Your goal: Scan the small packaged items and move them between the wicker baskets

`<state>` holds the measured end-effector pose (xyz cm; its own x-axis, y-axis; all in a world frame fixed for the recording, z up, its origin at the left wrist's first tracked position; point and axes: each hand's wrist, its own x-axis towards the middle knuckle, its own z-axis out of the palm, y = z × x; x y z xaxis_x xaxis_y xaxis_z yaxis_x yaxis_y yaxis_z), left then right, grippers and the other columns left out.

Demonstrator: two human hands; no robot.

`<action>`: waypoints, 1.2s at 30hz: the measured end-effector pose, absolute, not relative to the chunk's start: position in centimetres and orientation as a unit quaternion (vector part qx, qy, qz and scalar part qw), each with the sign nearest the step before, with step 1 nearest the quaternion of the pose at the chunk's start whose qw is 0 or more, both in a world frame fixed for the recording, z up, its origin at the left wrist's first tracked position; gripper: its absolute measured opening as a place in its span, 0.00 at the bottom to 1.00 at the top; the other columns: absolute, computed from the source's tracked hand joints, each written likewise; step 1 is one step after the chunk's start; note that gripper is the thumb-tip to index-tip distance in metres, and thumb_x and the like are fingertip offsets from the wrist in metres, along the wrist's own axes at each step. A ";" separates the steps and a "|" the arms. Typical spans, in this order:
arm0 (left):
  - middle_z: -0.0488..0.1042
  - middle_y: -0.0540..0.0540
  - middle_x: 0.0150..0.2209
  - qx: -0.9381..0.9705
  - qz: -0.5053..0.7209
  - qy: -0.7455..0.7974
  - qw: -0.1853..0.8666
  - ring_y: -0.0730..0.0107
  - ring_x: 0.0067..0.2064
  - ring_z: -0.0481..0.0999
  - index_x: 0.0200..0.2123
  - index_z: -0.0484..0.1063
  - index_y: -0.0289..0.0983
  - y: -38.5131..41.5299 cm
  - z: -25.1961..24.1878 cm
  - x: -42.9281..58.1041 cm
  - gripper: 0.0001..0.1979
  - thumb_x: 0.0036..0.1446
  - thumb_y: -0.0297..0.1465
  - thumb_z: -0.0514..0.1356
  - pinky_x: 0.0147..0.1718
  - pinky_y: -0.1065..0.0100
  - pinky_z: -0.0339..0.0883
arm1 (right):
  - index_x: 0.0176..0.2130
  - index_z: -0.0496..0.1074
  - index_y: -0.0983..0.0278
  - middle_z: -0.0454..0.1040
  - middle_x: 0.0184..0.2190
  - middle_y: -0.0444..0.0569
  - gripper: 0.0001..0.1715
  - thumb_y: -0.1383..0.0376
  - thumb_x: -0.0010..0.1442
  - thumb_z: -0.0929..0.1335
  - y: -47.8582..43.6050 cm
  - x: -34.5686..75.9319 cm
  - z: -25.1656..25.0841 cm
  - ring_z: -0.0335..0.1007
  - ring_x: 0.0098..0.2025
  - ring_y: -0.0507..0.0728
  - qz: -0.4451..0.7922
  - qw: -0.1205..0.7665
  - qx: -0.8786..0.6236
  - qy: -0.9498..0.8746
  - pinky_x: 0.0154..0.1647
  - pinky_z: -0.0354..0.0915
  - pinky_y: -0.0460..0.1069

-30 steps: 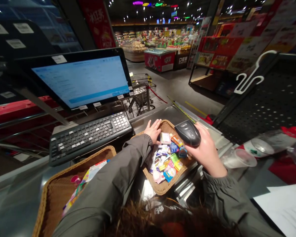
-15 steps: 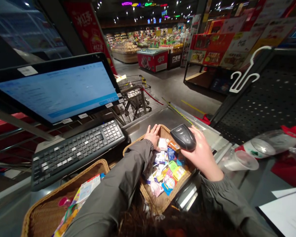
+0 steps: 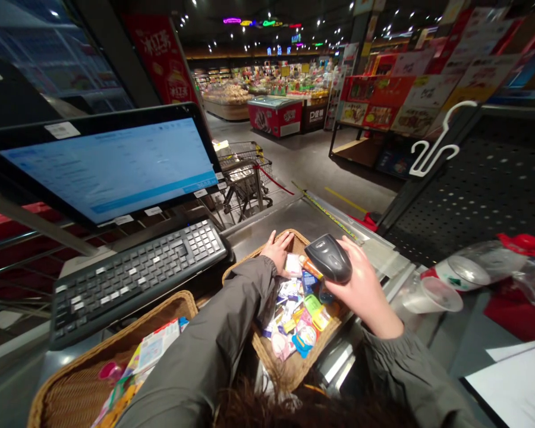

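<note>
A black handheld barcode scanner (image 3: 327, 257) is in my right hand (image 3: 361, 288), its head turned to the left above the wicker basket (image 3: 299, 242). Under it, the basket holds many small colourful packets, including an orange tube (image 3: 311, 267), a green-and-yellow packet (image 3: 316, 310) and a blue-and-pink one (image 3: 304, 337). My left hand (image 3: 277, 254) lies at the basket's far left end with its fingers stretched out, close to a white packet (image 3: 293, 264). Whether its fingertips press on the rim I cannot tell.
On the left stand a monitor (image 3: 111, 169) and a keyboard (image 3: 138, 279). A second wicker basket (image 3: 75, 380) with packages sits below them. To the right are a plastic cup (image 3: 432, 295), clear containers and papers (image 3: 512, 380). A shopping cart (image 3: 245, 172) stands beyond the counter (image 3: 289, 217).
The view has tilted up slightly. Both hands keep nearly the same places over the basket, and the scanner has shifted a little to the left.
</note>
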<state>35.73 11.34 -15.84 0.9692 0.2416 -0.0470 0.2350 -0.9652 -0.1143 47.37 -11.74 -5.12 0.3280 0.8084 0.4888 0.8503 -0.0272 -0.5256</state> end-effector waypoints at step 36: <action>0.41 0.28 0.72 -0.872 -0.251 -0.367 0.205 0.44 0.72 0.43 0.61 0.59 0.36 4.3 5.9 7.5 0.41 0.47 0.45 0.68 0.67 0.37 0.27 | 0.53 0.69 0.61 0.68 0.58 0.59 0.28 0.63 0.50 0.70 -9.0 32.5 3.1 0.52 0.68 0.75 -0.075 0.380 -0.501 -0.774 0.66 0.49 0.75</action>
